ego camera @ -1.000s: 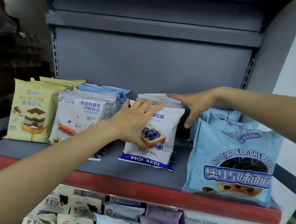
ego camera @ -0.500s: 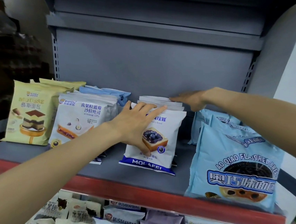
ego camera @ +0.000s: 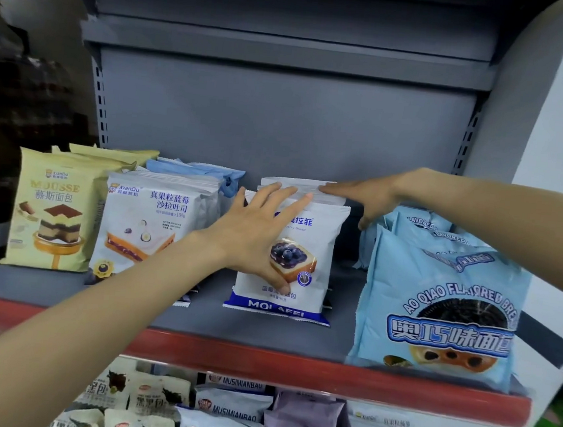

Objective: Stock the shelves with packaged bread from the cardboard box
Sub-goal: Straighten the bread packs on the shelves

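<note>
At the frame centre, the left hand presses flat, fingers straight, on the front blueberry bread pack; the right hand rests open-fingered on the packs behind.

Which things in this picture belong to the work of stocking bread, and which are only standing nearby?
Part of the job:
- left hand, flat on the front Molafei blueberry bread pack
- right hand, on the top edges of the packs behind it
- grey shelf

Only nearby:
- yellow mousse bread packs
- XianDu blueberry toast packs
- blue Ao Qiao bread packs
- packs on the lower shelf
</note>
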A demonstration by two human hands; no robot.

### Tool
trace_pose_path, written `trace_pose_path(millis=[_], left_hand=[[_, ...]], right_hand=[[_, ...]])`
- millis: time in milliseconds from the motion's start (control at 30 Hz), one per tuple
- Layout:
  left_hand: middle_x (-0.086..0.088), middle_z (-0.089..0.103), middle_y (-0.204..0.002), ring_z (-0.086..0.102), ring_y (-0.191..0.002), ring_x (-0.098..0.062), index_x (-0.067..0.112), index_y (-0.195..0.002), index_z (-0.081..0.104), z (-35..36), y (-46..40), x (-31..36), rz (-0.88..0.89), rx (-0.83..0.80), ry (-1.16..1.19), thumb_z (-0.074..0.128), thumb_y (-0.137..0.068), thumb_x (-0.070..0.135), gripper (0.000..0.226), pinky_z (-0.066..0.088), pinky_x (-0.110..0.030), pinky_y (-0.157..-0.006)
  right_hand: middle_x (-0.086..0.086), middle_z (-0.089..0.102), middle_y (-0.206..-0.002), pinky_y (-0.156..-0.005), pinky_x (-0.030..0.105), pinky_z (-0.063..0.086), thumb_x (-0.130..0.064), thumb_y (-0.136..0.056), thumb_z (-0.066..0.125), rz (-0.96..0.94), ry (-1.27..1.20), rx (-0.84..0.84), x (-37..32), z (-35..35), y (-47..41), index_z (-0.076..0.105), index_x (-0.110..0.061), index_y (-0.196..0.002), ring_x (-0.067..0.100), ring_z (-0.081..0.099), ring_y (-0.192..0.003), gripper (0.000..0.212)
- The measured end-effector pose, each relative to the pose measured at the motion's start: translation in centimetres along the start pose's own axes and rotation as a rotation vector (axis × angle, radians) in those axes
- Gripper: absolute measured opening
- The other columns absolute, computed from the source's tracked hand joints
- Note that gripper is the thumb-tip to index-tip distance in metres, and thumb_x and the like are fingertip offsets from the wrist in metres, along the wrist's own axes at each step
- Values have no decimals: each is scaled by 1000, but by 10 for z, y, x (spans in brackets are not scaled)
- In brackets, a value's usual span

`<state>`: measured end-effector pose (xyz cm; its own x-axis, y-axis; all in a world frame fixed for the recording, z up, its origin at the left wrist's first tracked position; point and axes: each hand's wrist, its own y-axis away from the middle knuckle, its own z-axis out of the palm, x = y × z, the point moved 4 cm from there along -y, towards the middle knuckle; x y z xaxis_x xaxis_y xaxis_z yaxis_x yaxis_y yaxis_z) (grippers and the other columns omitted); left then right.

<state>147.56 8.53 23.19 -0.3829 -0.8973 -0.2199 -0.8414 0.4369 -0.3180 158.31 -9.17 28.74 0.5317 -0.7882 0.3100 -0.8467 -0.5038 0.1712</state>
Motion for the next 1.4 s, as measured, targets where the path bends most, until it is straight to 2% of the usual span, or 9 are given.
trace_pose_path(millis=[300,467,633,767,900,1000,1067,1267,1400], left_hand=[[8,-17,-158,-21,-144,-14,36,-148,-16,0,6,-3,-21,70,88,64,-52,82,133,0,-56,-115],[9,32,-151,14,-144,-15,35,-146,28,-15,18,1,-56,382,297,36,-68,78,89,15,-44,-117],[20,64,-109,54,-102,0,30,-120,57,-42,44,25,-112,803,750,48,-84,48,40,41,-25,-85],[14,64,-111,58,-102,0,34,-123,48,-50,48,70,-41,732,1264,56,-77,49,49,45,-15,-86],[10,31,-151,33,-134,2,41,-144,17,-21,39,118,-3,490,1373,74,-70,48,94,30,-20,-109],[20,11,-155,16,-139,6,38,-148,1,-3,38,140,22,457,1352,80,-73,31,109,21,-16,-111],[30,6,-146,16,-133,14,38,-146,-4,3,36,149,23,432,1370,81,-73,23,113,22,-10,-107],[46,1,-123,21,-112,32,24,-149,-8,2,30,167,-12,442,1322,82,-70,9,121,27,8,-87],[38,1,-137,16,-124,23,26,-148,-12,-1,31,175,-34,483,1248,84,-68,11,125,28,1,-98]], right_hand=[[1,9,-159,-113,24,11,-17,-84,69,-89,-77,143,-6,-15,23,7,-23,-151,16,11,-146,91],[2,37,-149,-105,20,22,-24,-90,62,-119,-152,385,-12,-37,64,36,-21,-144,19,34,-136,60],[-2,58,-128,-102,20,35,-24,-91,59,-93,-362,712,-18,-46,135,62,-24,-121,12,51,-120,30],[-15,64,-105,-83,0,38,-27,-94,55,6,-681,1001,-21,-22,207,64,-30,-110,-17,55,-91,19],[-9,51,-132,-95,7,36,-47,-88,55,187,-915,1127,-24,48,252,48,-35,-129,-6,47,-117,43],[-12,23,-151,-111,32,28,-71,-71,56,342,-872,1042,-27,100,259,23,-41,-143,8,23,-141,84],[-9,10,-156,-107,31,29,-73,-66,62,372,-893,988,-27,116,258,12,-40,-147,10,14,-143,101],[-1,19,-155,-113,39,30,-65,-46,81,330,-1123,797,-17,143,251,-10,-58,-139,13,30,-139,130],[-17,28,-125,-104,23,37,-14,-68,82,241,-1228,743,-13,152,255,-14,-41,-145,8,43,-123,126]])
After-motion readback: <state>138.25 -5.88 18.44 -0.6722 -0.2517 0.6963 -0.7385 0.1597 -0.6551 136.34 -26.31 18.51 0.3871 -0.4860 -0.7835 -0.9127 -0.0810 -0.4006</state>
